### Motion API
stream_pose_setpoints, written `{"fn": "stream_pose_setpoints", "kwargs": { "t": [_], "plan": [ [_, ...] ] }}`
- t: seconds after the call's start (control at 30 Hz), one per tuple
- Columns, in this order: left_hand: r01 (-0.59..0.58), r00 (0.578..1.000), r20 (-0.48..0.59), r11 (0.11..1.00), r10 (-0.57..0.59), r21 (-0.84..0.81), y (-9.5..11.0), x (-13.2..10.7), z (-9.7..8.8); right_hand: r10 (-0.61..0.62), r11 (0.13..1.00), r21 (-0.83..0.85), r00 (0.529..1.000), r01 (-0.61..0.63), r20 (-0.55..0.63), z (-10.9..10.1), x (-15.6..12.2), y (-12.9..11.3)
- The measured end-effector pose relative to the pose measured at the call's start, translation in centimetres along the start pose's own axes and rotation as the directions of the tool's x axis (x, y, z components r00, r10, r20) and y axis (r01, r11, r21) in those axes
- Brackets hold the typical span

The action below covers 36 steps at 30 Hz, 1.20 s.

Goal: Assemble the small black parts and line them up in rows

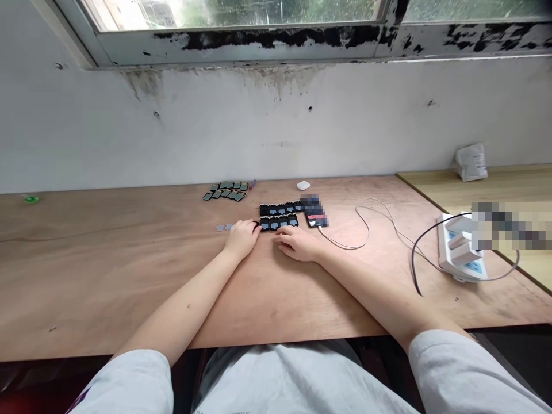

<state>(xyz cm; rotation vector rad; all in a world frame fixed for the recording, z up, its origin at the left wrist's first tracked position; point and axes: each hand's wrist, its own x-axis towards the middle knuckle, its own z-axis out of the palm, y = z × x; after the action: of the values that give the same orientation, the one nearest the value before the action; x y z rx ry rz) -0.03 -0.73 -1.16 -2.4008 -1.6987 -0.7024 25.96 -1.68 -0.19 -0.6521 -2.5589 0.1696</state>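
Two rows of small black plastic housings with grey-blue square inserts lie in the middle of the table: a back row and a front row. At the left end of the front row, my left hand is closed, its fingertips on the black housing there. My right hand rests on the table just in front of that row, fingers loosely bent and apart, with nothing seen in them. Beside my left hand lie loose grey-blue pieces. Farther back are several flat green-grey squares with dark edges.
A phone lies right of the rows, its white cable running to a power strip. A white earbud case sits near the wall. At far left is a green item; a white packet stands at back right.
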Motion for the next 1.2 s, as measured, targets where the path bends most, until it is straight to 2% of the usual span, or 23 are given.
{"fn": "stream_pose_setpoints", "kwargs": {
  "t": [0.07, 0.17, 0.27, 0.37, 0.43, 0.53, 0.73, 0.9, 1.2],
  "plan": [
    [-0.031, 0.999, -0.010, 0.999, 0.031, 0.027, 0.9, -0.1, 0.2, 0.001, 1.000, -0.006, 1.000, -0.001, -0.002, 0.0, 0.0, 0.0],
    [-0.021, 1.000, 0.000, 0.999, 0.021, 0.032, 1.2, -0.2, 0.2, -0.001, 0.999, -0.040, 1.000, 0.001, -0.006, 0.0, 0.0, -0.1],
    [0.013, 0.999, 0.031, 1.000, -0.014, 0.014, 1.0, -0.2, 0.0, 0.046, 0.986, -0.159, 0.998, -0.051, -0.034, -0.2, 0.0, 0.1],
    [0.020, 0.997, 0.079, 1.000, -0.020, 0.007, 1.1, 0.0, -0.1, 0.219, 0.916, -0.311, 0.966, -0.252, -0.137, -0.4, 0.2, 0.8],
    [0.010, 0.994, 0.105, 1.000, -0.011, 0.012, 1.2, 0.1, -0.2, 0.354, 0.834, -0.367, 0.909, -0.413, -0.219, -0.5, 0.4, 1.6],
    [-0.027, 0.992, 0.123, 1.000, 0.026, 0.005, 1.3, 0.2, -0.2, 0.469, 0.756, -0.374, 0.843, -0.537, -0.262, -0.3, 0.6, 2.9],
    [-0.065, 0.992, 0.108, 0.996, 0.072, -0.064, 1.2, 0.2, -0.4, 0.530, 0.757, -0.349, 0.832, -0.552, -0.166, 0.3, 1.2, 4.2],
    [-0.039, 0.994, 0.102, 0.993, 0.050, -0.109, 1.1, 0.2, -0.5, 0.526, 0.756, -0.339, 0.828, -0.560, -0.195, 0.5, 1.3, 4.3],
    [0.006, 0.995, 0.101, 0.992, 0.006, -0.124, 0.8, -0.1, -0.7, 0.476, 0.758, -0.361, 0.839, -0.543, -0.263, -0.2, 0.3, 1.6]
  ]
}}
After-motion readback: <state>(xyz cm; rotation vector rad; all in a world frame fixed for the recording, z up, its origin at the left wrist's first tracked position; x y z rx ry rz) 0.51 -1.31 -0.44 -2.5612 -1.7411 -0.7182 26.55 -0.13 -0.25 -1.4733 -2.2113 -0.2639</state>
